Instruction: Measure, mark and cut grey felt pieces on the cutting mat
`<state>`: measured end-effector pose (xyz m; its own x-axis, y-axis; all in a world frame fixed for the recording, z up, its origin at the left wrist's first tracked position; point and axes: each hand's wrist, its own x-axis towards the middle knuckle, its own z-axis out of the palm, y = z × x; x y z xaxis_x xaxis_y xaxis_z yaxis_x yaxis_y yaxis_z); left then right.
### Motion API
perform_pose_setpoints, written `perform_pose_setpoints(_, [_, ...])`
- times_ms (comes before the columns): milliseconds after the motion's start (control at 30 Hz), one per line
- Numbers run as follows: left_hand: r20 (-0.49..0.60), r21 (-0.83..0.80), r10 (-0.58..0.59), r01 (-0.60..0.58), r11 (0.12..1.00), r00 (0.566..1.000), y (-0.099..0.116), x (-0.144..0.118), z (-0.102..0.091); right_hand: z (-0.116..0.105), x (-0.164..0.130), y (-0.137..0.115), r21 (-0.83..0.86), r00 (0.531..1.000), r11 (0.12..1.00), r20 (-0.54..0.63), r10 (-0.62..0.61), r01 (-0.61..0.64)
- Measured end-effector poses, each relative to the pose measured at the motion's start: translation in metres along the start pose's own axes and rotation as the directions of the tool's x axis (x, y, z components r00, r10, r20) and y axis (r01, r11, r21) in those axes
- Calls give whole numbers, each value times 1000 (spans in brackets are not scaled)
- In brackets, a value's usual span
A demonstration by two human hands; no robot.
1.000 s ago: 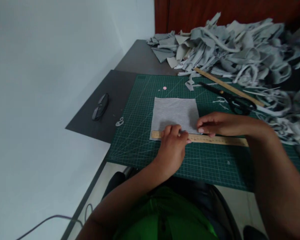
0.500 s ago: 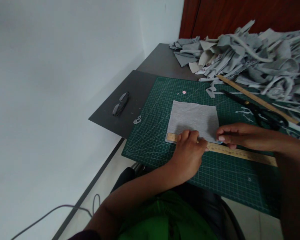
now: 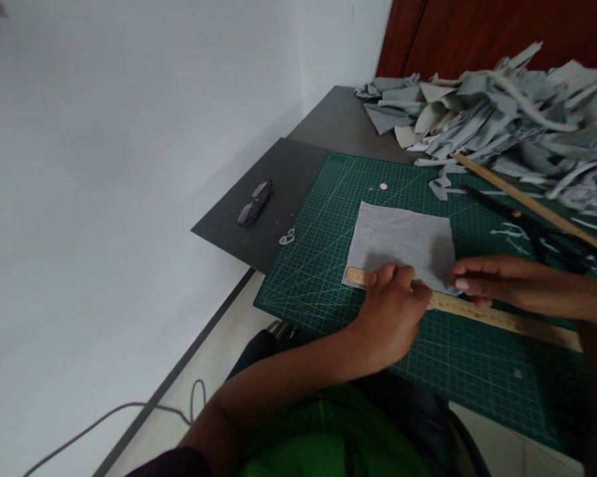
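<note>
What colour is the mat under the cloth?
Dark green with a pale grid of lines, the mat shows best in the head view.

Both bare hands low and flat, forearms reaching forward

The left hand (image 3: 395, 311) lies palm down, knuckles raised, its fingers curled forward and pressing downward; its bare forearm runs back toward the lower left to a bent elbow. The right hand (image 3: 491, 281) comes in from the right, fingers straight, held together and pointing left, its fingertips (image 3: 461, 285) just beside the left knuckles, the forearm passing out of view at right.
</note>
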<state>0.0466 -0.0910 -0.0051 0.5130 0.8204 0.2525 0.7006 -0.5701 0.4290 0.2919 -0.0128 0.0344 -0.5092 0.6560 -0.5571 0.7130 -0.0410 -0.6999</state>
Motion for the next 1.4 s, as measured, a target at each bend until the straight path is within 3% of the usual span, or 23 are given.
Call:
perform_pose_setpoints(233, [-95,-40,16,-20,999,995,-7,2,8,-4,-3,-3,92,996,992,-6,-88,89])
perform_pose_setpoints(433, [-97,10,26,-25,1000,995,-14,9,18,-12,-1,-2,133,994,986,12,-106,103])
perform_pose_setpoints(867, [-57,3,29,-29,1000,998,-15,16,12,-13,6,8,182,960,948,52,-275,262])
perform_pose_setpoints(1033, [-16,18,26,-26,1000,1000,-15,17,9,-13,8,9,178,963,951,48,-266,253])
perform_pose_setpoints(1400, [-30,35,38,-37,999,999,-18,16,11,-11,10,7,144,959,951,34,-282,275])
